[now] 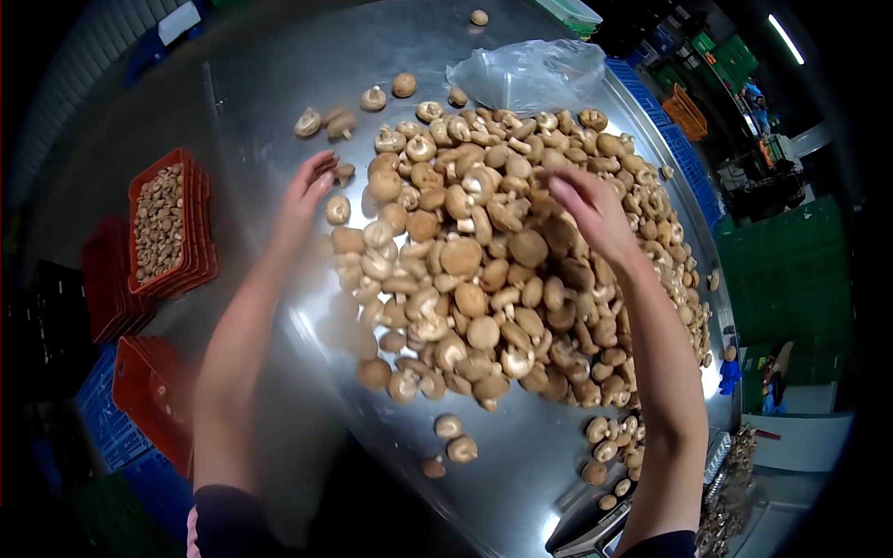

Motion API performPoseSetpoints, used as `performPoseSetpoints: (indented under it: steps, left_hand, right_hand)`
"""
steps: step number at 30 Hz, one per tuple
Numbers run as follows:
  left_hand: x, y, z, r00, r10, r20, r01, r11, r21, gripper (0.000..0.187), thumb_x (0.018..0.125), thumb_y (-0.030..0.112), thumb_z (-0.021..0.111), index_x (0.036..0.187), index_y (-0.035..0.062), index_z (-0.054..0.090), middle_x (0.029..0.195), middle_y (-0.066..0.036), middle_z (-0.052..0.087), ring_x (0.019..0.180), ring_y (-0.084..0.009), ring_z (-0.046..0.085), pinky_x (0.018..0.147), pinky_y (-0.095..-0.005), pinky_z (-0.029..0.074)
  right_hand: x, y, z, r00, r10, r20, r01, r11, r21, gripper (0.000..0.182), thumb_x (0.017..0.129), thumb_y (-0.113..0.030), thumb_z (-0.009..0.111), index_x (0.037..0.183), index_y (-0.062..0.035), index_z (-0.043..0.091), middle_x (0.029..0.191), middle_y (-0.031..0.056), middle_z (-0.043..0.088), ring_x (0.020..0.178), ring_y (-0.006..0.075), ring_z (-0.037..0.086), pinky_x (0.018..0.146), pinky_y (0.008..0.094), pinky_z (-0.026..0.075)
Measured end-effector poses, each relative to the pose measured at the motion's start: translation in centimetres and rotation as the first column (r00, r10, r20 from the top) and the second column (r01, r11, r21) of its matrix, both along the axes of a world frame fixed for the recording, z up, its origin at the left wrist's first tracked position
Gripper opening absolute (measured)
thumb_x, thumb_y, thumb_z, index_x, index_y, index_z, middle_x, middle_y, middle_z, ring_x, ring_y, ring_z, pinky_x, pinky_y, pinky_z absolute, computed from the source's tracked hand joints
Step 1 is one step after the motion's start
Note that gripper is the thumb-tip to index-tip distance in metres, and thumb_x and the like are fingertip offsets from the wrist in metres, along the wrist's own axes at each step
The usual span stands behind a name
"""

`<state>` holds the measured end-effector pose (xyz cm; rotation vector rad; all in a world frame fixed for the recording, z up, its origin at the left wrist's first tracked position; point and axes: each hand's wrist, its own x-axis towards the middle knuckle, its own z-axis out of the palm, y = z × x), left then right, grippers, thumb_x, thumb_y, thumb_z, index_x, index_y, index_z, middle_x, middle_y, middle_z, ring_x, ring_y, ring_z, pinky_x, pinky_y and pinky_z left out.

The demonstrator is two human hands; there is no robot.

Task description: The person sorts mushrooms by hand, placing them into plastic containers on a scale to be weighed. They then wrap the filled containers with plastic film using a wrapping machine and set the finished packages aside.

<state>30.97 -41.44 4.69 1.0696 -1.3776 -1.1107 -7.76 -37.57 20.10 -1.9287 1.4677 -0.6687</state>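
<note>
A large pile of brown shiitake mushrooms covers the middle of the metal table. At the pile's left edge is my left hand, fingers bent and parted from the thumb. Just beyond its fingertips lies a single mushroom, and another mushroom sits below it. My right hand reaches over the upper right part of the pile, palm side toward the mushrooms, fingers loosely bent and slightly blurred. I make out nothing held in either hand.
Metal table has loose mushrooms around the pile. A clear plastic bag lies at the far edge. On the left stand stacked red crates, the top one holding mushrooms, and a tilted red crate. Blue crates line the right side.
</note>
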Motion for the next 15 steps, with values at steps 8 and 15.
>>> performPoseSetpoints:
  steps: [8, 15]
  left_hand:
    - [0.3, -9.7, -5.7, 0.952, -0.064, 0.301, 0.091, 0.993, -0.075, 0.057, 0.087, 0.029, 0.061, 0.137, 0.0079, 0.045, 0.143, -0.015, 0.043, 0.133, -0.0273, 0.04, 0.109, -0.0377, 0.031]
    - [-4.9, -10.3, -5.0, 0.937, -0.233, 0.259, 0.237, 0.971, 0.017, 0.069, 0.089, 0.04, 0.051, 0.143, -0.0008, 0.036, 0.147, -0.016, 0.037, 0.139, -0.0271, 0.032, 0.115, -0.0377, 0.022]
  right_hand:
    - [7.4, -24.1, -10.1, 0.873, 0.096, -0.479, -0.2, 0.965, -0.171, 0.053, 0.088, -0.035, 0.061, 0.133, -0.0102, 0.05, 0.134, 0.0204, 0.05, 0.12, 0.033, 0.054, 0.101, 0.0387, 0.043]
    - [8.1, -31.5, -19.8, 0.679, 0.301, -0.67, -0.486, 0.868, -0.103, 0.057, 0.087, -0.059, 0.049, 0.125, -0.0186, 0.061, 0.127, 0.0193, 0.056, 0.124, 0.0336, 0.045, 0.101, 0.0464, 0.039]
